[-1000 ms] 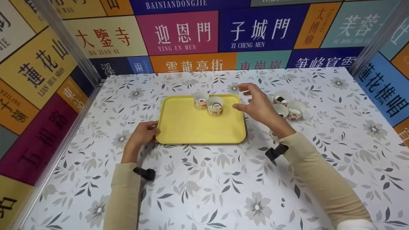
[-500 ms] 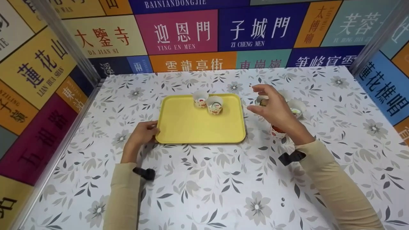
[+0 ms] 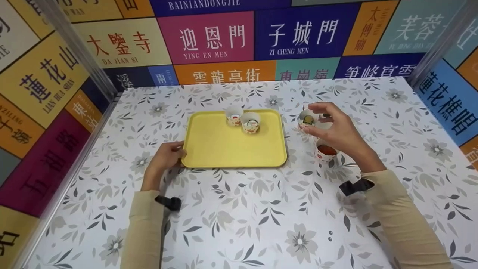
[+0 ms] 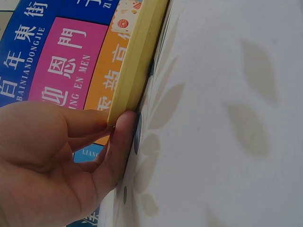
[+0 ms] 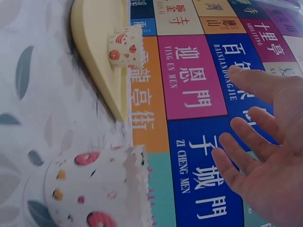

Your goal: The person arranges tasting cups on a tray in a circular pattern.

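My left hand (image 3: 164, 160) pinches the left edge of a yellow tray (image 3: 213, 149), thumb and fingers at its rim (image 4: 135, 61) in the left wrist view. Toward the tray's back stand two white patterned paper cups, one with a red-and-white piece (image 3: 234, 118), the other (image 3: 251, 125) beside it. Right of the tray, my right hand (image 3: 338, 134) hovers above more cups, fingers curved and apart, holding nothing. Near its fingertips is a cup with a green-yellow piece (image 3: 307, 120); below the palm sits a cup with orange-red contents (image 3: 326, 152). The hand hides other cups behind it.
A white cloth with grey leaves and flowers covers the table (image 3: 239, 224). Colourful panels with Chinese lettering form a back wall (image 3: 213, 41) and side walls. In the right wrist view, a patterned cup (image 5: 94, 189) stands large in front of the tray (image 5: 90, 52).
My right hand has drawn rightward from the tray to over the cups, uncovering the green-yellow and orange-red ones. The left hand and tray have stayed in place.
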